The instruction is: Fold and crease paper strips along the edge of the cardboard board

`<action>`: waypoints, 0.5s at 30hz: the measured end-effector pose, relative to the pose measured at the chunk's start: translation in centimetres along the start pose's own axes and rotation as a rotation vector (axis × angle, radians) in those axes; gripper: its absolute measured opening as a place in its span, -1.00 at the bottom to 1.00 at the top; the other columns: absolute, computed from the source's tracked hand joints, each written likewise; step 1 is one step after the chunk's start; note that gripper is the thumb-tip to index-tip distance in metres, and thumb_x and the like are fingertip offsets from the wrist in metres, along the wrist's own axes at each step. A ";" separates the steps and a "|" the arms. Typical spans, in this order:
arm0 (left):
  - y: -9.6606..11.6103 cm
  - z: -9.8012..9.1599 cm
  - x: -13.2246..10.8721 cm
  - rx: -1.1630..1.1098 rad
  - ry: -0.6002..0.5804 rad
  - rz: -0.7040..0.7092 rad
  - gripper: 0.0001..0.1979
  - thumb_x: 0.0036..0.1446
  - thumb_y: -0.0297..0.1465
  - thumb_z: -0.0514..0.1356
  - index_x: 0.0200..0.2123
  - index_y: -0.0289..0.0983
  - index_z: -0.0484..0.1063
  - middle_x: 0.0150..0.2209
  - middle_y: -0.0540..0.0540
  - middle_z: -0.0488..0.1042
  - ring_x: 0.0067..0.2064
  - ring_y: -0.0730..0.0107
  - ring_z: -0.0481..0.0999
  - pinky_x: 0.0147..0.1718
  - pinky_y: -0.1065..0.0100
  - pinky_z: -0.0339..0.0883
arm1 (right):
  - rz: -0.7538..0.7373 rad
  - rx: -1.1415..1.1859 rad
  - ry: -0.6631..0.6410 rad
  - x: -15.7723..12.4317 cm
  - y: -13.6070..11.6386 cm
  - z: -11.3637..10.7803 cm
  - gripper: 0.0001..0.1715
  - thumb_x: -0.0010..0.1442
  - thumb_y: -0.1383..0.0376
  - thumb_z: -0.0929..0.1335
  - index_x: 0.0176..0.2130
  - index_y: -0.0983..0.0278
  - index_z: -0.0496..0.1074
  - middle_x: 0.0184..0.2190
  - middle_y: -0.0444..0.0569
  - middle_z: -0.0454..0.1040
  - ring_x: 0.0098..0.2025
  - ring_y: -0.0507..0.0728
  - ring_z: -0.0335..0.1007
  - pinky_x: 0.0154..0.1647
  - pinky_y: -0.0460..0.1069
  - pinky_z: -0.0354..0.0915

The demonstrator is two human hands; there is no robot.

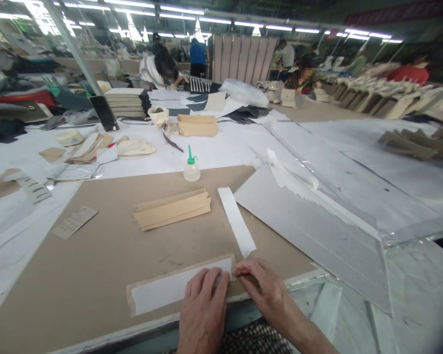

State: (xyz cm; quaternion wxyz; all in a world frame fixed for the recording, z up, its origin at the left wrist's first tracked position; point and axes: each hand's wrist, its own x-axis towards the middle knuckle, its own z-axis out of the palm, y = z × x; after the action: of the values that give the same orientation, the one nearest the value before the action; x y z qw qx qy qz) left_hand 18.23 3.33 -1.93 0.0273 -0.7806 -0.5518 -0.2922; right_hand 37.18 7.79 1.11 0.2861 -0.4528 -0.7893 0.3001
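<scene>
A white strip [162, 294] lies on a slightly larger tan strip [130, 301] near the front edge of the brown board. My left hand [205, 307] rests on the right part of the white strip, its fingers stretched out and pressing down. At the right end of the two strips, my right hand [262, 290] has its thumb and fingertips closed together on the tan strip's edge. Just beyond this hand lies another white strip [237, 221]. A stack of tan strips [173, 210] is farther back on the board.
Behind the stack stands a clear bottle with a green spout [191, 170]. A grey sheet [317, 236] with white strips [317, 196] on it lies to the right. A printed card [75, 222] is at the left. Other people work in the background.
</scene>
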 end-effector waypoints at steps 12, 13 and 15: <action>0.1 0.2 -0.3 -0.013 0.008 -0.016 -0.69 0.30 -0.50 0.03 0.04 -0.23 0.45 -0.01 -0.10 0.49 0.01 0.18 0.38 -0.02 0.19 0.30 | -0.207 -0.474 0.006 -0.3 0.7 -0.5 -0.82 0.36 0.40 0.29 -0.10 0.19 0.46 -0.11 0.01 0.45 -0.09 0.20 0.31 -0.05 0.09 0.25; 0.1 0.3 -0.3 -0.016 0.002 -0.011 -0.68 0.30 -0.50 0.04 0.05 -0.23 0.44 0.00 -0.10 0.48 0.02 0.17 0.37 -0.02 0.19 0.30 | -0.226 -0.523 0.000 -0.2 0.8 -0.7 -0.79 0.34 0.41 0.30 -0.08 0.19 0.47 -0.07 0.03 0.45 -0.06 0.22 0.31 -0.02 0.11 0.23; 0.0 0.3 -0.4 -0.020 -0.018 -0.005 -0.67 0.29 -0.51 0.05 0.06 -0.23 0.44 0.01 -0.10 0.48 0.03 0.17 0.36 -0.01 0.19 0.30 | -0.259 -0.608 -0.006 0.2 1.3 -1.1 -0.73 0.32 0.41 0.32 -0.02 0.17 0.47 0.00 0.04 0.45 0.00 0.26 0.29 0.02 0.13 0.20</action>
State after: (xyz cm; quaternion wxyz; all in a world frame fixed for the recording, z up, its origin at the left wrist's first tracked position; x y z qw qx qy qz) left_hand 18.24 3.11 -2.39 0.0139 -0.7821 -0.5510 -0.2907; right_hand 38.59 8.70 0.91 0.1716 -0.4125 -0.8946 0.0133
